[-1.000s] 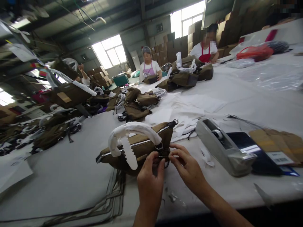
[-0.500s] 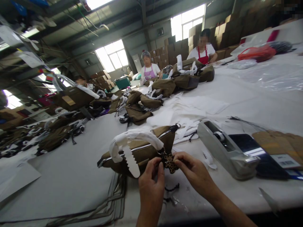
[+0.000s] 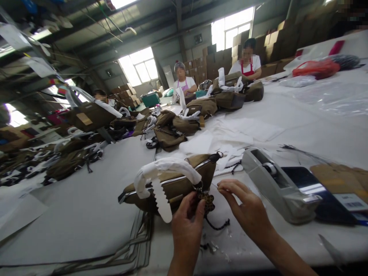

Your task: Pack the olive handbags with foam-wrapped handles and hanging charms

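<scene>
An olive-brown handbag with a silver zip lies on the table in front of me. Its handle is wrapped in white paper, and a loose strip with a jagged edge hangs down from it. At the handle's ring hangs a leopard-print charm with a scalloped outline. My left hand pinches the charm's left side between thumb and fingers. Just right of the charm, my right hand is held up with thumb and fingertips together; whatever is between them is too small to see. A black braided cord lies below the charm.
A grey tape dispenser stands right of the bag, beside a dark blue packet and brown card tags. Left are stacked grey sheets. More bags lie beyond, where co-workers are at the table.
My right hand has let go of the charm and drawn back to the right. My left hand stays at the charm. More of the black cord shows beneath it.
</scene>
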A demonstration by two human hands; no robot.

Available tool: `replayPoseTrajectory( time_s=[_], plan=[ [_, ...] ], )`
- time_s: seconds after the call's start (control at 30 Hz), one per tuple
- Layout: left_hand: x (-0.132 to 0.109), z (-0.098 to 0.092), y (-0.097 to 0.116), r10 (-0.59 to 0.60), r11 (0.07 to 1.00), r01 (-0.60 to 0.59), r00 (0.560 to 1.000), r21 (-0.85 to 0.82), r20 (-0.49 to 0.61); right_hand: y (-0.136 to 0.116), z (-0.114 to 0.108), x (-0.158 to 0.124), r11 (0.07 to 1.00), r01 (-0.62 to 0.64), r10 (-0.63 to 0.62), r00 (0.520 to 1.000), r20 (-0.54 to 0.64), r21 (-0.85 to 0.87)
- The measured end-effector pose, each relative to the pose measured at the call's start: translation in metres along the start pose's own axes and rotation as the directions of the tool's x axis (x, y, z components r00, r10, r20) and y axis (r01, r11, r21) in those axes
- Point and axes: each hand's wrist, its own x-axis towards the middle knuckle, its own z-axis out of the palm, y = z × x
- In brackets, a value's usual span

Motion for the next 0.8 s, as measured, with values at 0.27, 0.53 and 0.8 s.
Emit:
replayPoseTrajectory(
  time_s=[0.27,0.53,0.8],
  plan=[
    [-0.001,-0.002,0.002,-0.007,1.000,0.007,1.000,-0.002,0.013,0.001,0.005,0.001,0.994,0.044,-0.046,0.999,-0.020,-0.099],
    [-0.006,0.004,-0.005,0.111,0.987,-0.103,0.992,0.121,-0.062,-0.014,0.011,0.000,0.989,0.066,-0.065,0.998,0.018,-0.129],
    [-0.007,-0.006,0.001,0.186,0.973,-0.176,0.981,0.152,-0.053,-0.016,0.019,0.006,1.000,0.021,-0.020,0.994,0.109,-0.011]
  ],
)
